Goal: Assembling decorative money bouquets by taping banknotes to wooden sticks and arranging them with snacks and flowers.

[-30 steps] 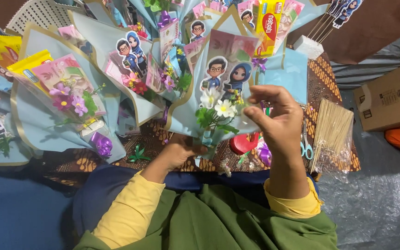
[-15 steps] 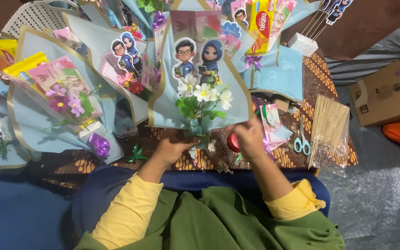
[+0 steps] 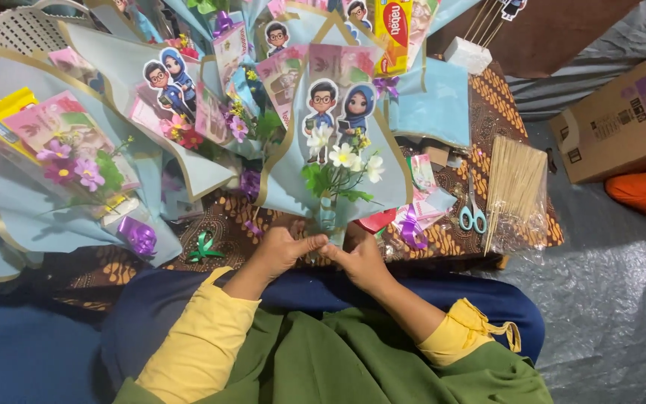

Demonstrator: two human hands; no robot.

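Nearest the camera: yellow sleeves over green cloth, both hands meeting at the foot of the blue-wrapped bouquet (image 3: 330, 161), taken here as the landmark. Left hand (image 3: 278, 251) clenched in a grip on the bouquet's stem end, thumb pointing right; right hand (image 3: 364, 262) touching it, fingers pinched on the same stem base. Bouquet stands upright just beyond the knuckles, over a brown patterned cloth (image 3: 226, 224); it carries white flowers (image 3: 345, 157) with green leaves, two cartoon figure cutouts (image 3: 338, 108) above them, pale blue wrap edged in gold. Just right of the bouquet's foot: purple ribbon bow (image 3: 413, 228), then blue-handled scissors (image 3: 472, 213), then a bundle of wooden skewers (image 3: 517, 191) in clear wrap. Left of the bouquet: a small green bow (image 3: 203, 247), farther left a second bouquet with purple flowers (image 3: 69, 164). Behind the landmark, more wrapped bouquets stacked close. Far right of it, a cardboard box (image 3: 622, 123) on grey plastic sheeting (image 3: 622, 299).
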